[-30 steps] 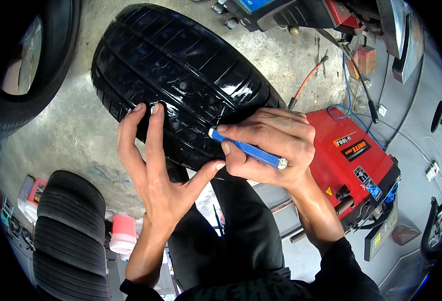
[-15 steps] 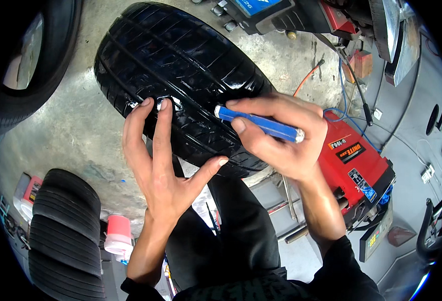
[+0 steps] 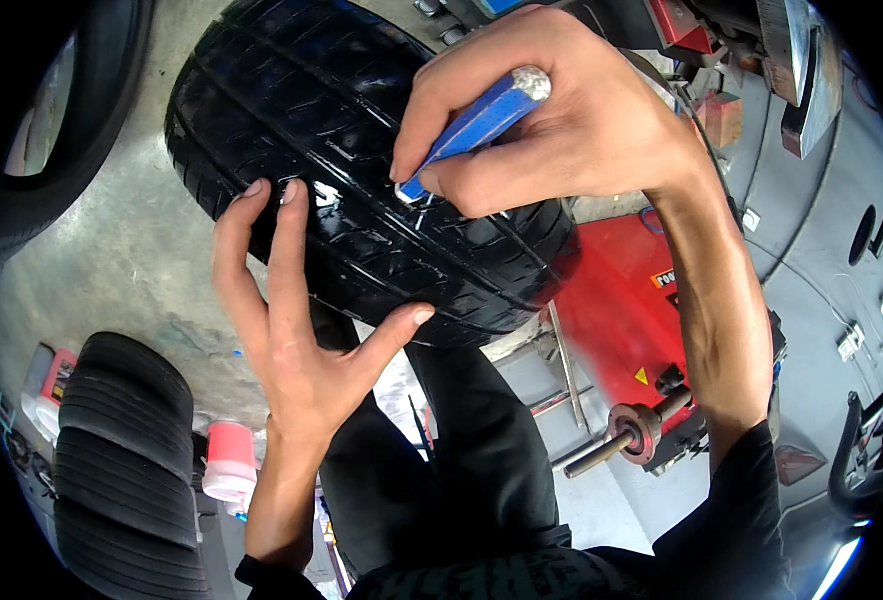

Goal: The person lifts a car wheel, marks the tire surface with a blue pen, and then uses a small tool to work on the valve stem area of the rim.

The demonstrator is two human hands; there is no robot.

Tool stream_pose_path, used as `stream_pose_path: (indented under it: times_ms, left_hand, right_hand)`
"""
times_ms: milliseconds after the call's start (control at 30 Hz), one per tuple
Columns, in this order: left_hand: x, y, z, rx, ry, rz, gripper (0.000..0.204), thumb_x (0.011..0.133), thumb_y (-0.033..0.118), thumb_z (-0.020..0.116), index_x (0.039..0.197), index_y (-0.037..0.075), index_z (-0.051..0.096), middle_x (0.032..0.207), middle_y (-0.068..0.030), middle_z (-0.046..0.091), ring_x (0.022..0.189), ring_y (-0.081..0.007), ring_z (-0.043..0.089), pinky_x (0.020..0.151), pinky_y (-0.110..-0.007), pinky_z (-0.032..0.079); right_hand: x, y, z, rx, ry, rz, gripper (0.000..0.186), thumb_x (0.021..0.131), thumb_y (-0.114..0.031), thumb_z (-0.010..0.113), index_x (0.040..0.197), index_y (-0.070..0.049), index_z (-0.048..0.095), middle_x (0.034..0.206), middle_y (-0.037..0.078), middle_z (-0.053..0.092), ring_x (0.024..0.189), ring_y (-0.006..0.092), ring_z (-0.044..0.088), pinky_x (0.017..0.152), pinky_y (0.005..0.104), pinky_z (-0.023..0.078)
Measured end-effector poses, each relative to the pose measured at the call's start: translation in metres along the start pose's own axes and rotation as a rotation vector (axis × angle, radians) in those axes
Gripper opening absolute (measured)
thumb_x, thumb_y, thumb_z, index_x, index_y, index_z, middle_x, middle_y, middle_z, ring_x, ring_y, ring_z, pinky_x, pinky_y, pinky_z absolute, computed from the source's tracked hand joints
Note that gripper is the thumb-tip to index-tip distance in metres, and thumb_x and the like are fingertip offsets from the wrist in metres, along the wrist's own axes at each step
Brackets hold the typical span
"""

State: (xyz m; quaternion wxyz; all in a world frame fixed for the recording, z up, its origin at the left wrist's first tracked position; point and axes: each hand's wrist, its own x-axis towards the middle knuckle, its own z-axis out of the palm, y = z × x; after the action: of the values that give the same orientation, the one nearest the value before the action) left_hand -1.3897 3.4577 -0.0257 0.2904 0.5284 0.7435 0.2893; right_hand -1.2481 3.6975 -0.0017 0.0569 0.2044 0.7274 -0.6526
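A black tyre [image 3: 311,100] with a wet-looking, glossy tread fills the upper middle of the view. My left hand [image 3: 301,340] is open, its spread fingertips against the tread's near left side and its thumb on the lower edge. My right hand [image 3: 551,130] is closed round a blue crayon-like stick [image 3: 471,130] with a whitish upper end, its lower tip on the tread. A short white mark [image 3: 423,214] shows just beside that tip. My black-trousered legs show below the tyre.
Another tyre [image 3: 81,200] lies at the upper left, with stacked tyres [image 3: 121,450] at the lower left beside a pink bucket [image 3: 229,455]. A red machine [image 3: 611,290] with a metal shaft stands at the right. Machinery, cables and a wooden block [image 3: 719,112] are at the upper right.
My right hand has risen and tilted, so the stick's upper end now points up and right. A white mark shows by its tip. The tyre now shows lower on its right, over the machine.
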Motion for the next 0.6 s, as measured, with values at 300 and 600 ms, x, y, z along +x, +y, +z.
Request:
stream_pose_path:
  times_ms: [300, 600]
  left_hand:
    - [-0.008, -0.007, -0.001, 0.03, 0.003, 0.007, 0.115, 0.067, 0.059, 0.093, 0.154, 0.001, 0.046, 0.155, -0.0225, 0.034, 0.146, -0.0402, 0.036, 0.118, -0.054, 0.035]
    - [-0.007, -0.013, -0.001, 0.05, 0.009, 0.04, 0.116, 0.066, 0.066, 0.09, 0.153, 0.001, 0.049, 0.154, -0.0225, 0.037, 0.145, -0.0402, 0.037, 0.118, -0.055, 0.034]
  right_hand:
    - [0.008, -0.018, 0.002, -0.019, -0.071, -0.169, 0.015, 0.088, -0.014, 0.073, 0.096, -0.004, 0.08, 0.09, 0.019, 0.077, 0.08, 0.0281, 0.076, 0.072, 0.0359, 0.057]
    - [-0.01, 0.012, 0.012, -0.084, -0.112, -0.142, 0.015, 0.063, -0.001, 0.076, 0.078, 0.001, 0.074, 0.067, 0.01, 0.066, 0.06, 0.0223, 0.064, 0.054, 0.0325, 0.047]
